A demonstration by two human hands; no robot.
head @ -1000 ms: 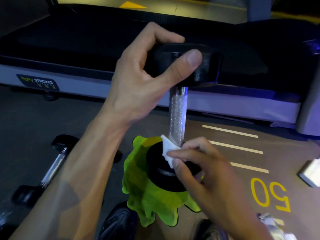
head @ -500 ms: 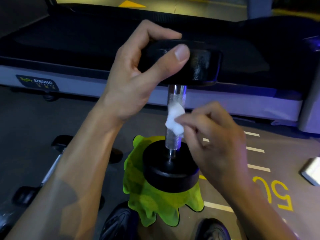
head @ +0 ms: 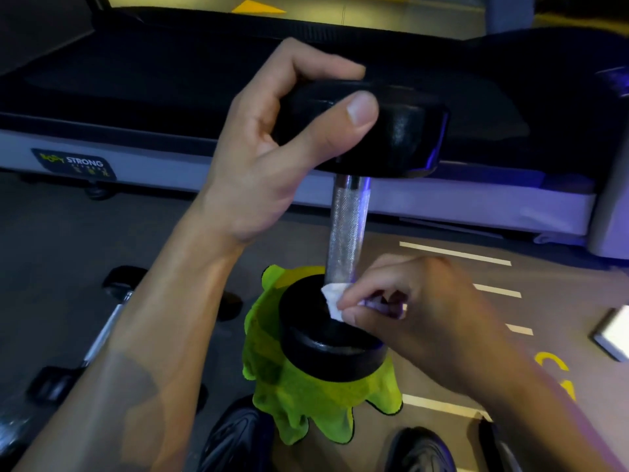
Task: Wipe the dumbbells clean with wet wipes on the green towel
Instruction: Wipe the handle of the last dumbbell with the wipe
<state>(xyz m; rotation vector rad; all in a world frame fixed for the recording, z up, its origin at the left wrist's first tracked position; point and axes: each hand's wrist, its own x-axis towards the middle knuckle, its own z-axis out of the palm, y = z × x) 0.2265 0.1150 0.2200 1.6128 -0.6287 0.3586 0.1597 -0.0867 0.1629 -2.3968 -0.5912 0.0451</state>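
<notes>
1 dumbbell (head: 347,226) stood on end, its lower black head planted on the green towel (head: 306,403) and its knurled metal handle rising straight up to the upper black head. The towel lay bunched on the floor (head: 51,240), its edges spilling out from under the lower head toward the near side. The left hand (head: 272,155) gripped the upper head from the left, thumb pressed across its near face and fingers curled over the top. The right hand (head: 418,311) pinched a crumpled white wet wipe (head: 332,299) between thumb and fingertips, the other fingers curled in, and held it against the foot of the handle where it met the top face of the lower head.

Just left of the towel, partly hidden behind the left forearm, another dumbbell (head: 102,328) lay on its side on the floor, its chrome handle running between 2 black ends. 2 dark shoes (head: 238,437) showed at the bottom edge, 1 on each side of the towel's near edge. Painted lines and a yellow marking crossed the floor to the right, where a pale flat object (head: 612,335) lay near the right edge, too blurred to identify. Behind everything ran a treadmill (head: 170,97), its dark belt above a pale side rail carrying a label that read "STRONG".
</notes>
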